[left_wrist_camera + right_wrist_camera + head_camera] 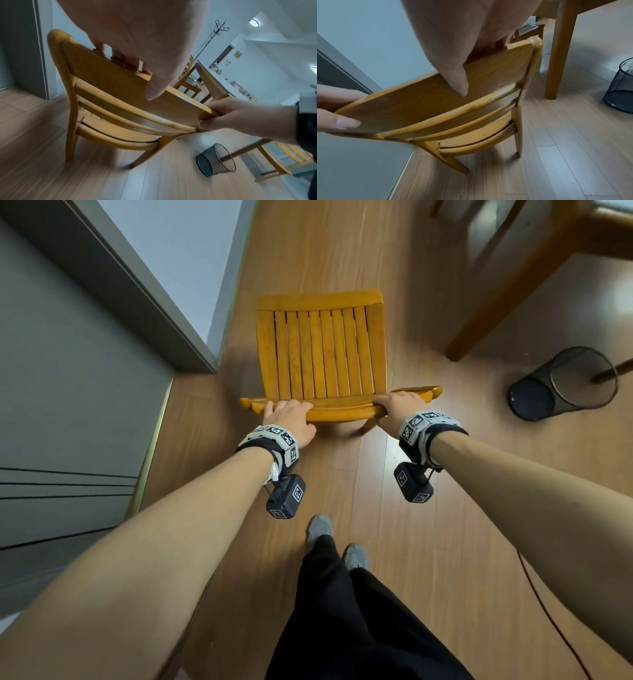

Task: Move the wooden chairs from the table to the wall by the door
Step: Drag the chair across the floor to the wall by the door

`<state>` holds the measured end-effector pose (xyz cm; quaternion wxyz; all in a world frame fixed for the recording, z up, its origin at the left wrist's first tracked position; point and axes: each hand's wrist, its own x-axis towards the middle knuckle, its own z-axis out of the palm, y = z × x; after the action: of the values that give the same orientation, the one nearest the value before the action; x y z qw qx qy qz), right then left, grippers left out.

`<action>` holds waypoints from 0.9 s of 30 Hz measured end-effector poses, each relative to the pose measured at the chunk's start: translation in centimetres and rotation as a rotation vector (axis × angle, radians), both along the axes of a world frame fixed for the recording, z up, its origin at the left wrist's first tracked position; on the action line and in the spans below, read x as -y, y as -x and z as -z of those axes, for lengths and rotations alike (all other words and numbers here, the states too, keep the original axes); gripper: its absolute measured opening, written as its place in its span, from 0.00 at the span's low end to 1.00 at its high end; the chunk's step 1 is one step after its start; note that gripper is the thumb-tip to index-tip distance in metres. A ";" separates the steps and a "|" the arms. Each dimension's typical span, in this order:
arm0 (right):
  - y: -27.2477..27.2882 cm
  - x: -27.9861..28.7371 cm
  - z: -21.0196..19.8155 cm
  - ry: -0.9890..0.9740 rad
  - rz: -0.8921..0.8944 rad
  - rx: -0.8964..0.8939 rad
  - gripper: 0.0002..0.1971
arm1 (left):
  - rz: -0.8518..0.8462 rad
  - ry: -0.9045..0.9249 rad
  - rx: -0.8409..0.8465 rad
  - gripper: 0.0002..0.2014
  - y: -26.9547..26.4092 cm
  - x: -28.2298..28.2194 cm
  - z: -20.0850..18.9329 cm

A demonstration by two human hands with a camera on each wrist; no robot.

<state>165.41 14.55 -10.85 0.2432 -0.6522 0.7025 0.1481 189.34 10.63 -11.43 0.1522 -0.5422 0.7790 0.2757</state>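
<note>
- Head view: the left hand (289,417) and the right hand (397,409) both grip the curved top rail of a honey-yellow wooden chair with a slatted seat (322,354), the left near the rail's left end, the right near its right end. Fingers wrap over the far side of the rail, thumbs on the near side. The chair stands on the brown wood-plank floor (445,542), its seat's left edge near the pale wall (191,251) and the grey door frame (113,278). To the right stands a leg of the brown wooden table (507,302), and beyond it a black wire-mesh wastebasket (565,385) sits on the floor, well apart from the chair.
- Left wrist view: the left hand (137,40) curls over the top rail, its thumb lying on the back face of the chair (120,92). The right hand (240,115) pinches the rail's far end between thumb and fingers. The table (216,79), a second wooden chair (188,81) behind it, and the wastebasket (216,161) show beyond.
- Right wrist view: the right hand (453,40) clasps the rail of the chair (453,105), thumb pointing down its back. The left hand (334,111) holds the other end. The chair's rear legs meet the floor (556,148); the picture is streaked with blur.
</note>
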 end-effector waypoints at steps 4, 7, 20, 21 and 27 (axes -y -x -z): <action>0.1 0.7 -0.3 -0.020 0.013 0.010 0.15 | 0.003 -0.038 0.021 0.25 0.2 1.3 -0.4; 0.6 1.1 -1.3 -0.096 -0.009 0.048 0.16 | 0.024 -0.125 0.089 0.27 0.8 1.6 -1.8; 14.3 6.9 -6.1 -0.103 0.069 0.158 0.21 | -0.108 -0.081 0.023 0.23 15.3 7.8 -10.2; 15.7 7.5 -6.6 -0.081 0.063 0.166 0.21 | -0.116 -0.070 0.024 0.23 16.8 8.1 -10.6; 25.1 11.1 -10.9 0.003 0.034 0.178 0.22 | -0.144 -0.020 -0.003 0.20 25.4 10.9 -13.2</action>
<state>140.35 3.41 0.06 0.3063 -0.6510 0.6893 0.0843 163.97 -0.30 1.79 0.1362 -0.5949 0.7354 0.2944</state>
